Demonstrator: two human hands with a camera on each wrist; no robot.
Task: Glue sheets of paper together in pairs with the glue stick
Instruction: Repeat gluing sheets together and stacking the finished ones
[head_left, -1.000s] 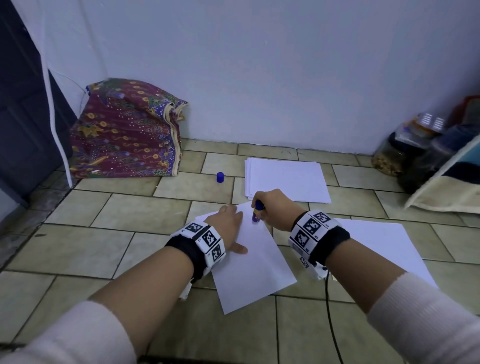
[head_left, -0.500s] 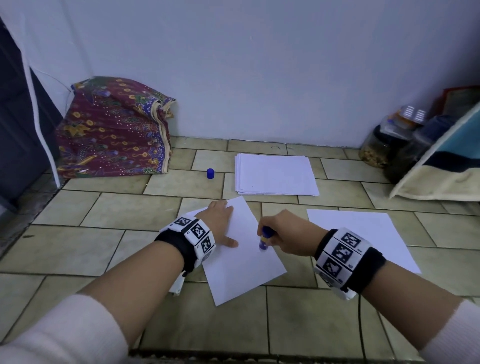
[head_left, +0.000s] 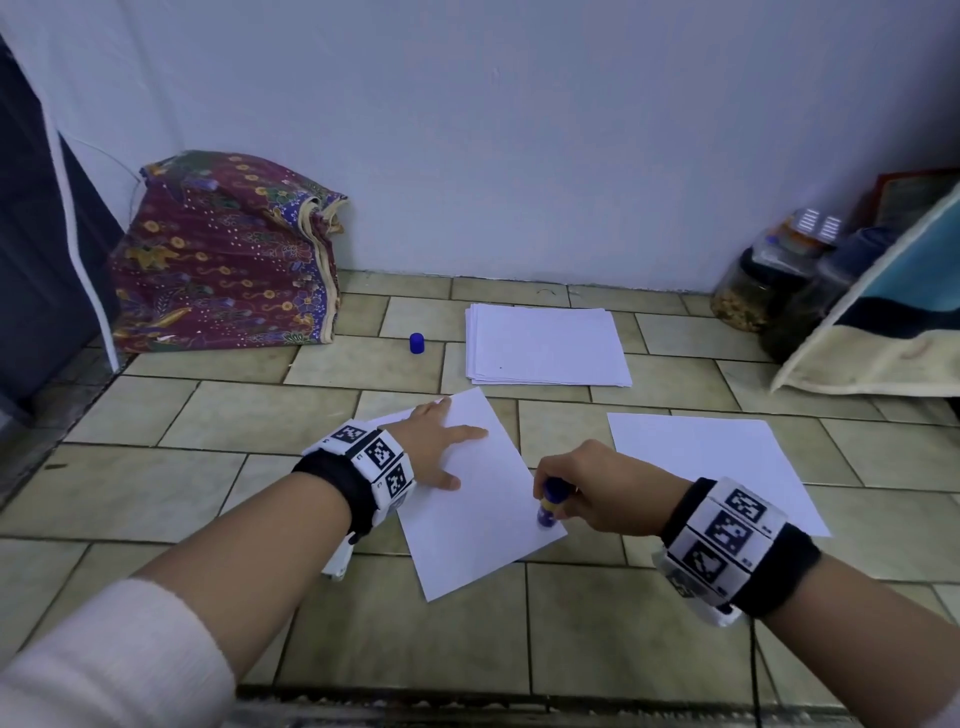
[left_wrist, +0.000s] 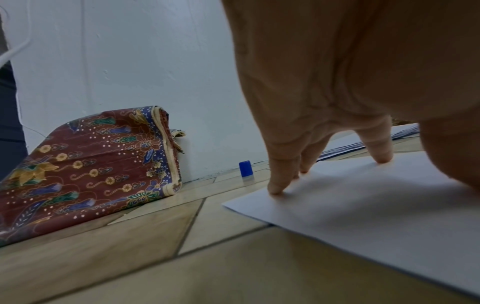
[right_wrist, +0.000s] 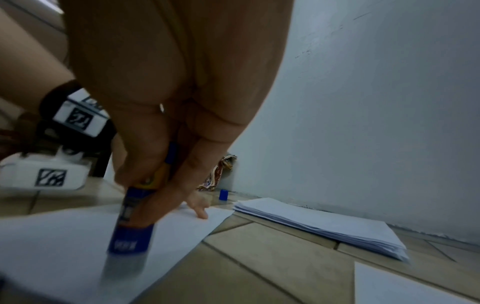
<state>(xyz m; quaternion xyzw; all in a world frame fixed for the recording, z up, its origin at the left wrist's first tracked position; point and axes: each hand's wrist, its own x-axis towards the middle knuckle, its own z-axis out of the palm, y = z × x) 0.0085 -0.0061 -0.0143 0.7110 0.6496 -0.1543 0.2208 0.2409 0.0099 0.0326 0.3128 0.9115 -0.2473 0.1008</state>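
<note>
I see R grip (head_left: 597, 486) pinching glue stick (head_left: 551, 503), tip on sheet (head_left: 483, 519); L grip (head_left: 434, 447) spread flat, pressing same sheet.

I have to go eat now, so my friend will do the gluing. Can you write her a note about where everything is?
Left hand: flat, fingers spread, presses the angled sheet to the floor.
Right hand: grips the glue stick, its tip down on that sheet near its right edge.
Blue cap stands off on the tiles, left of the paper stack. A single sheet lies on the right.
Done: the stick is open and gluing has begun.
Left: finish gluing, press a second sheet on, then go on through the stack.
</note>
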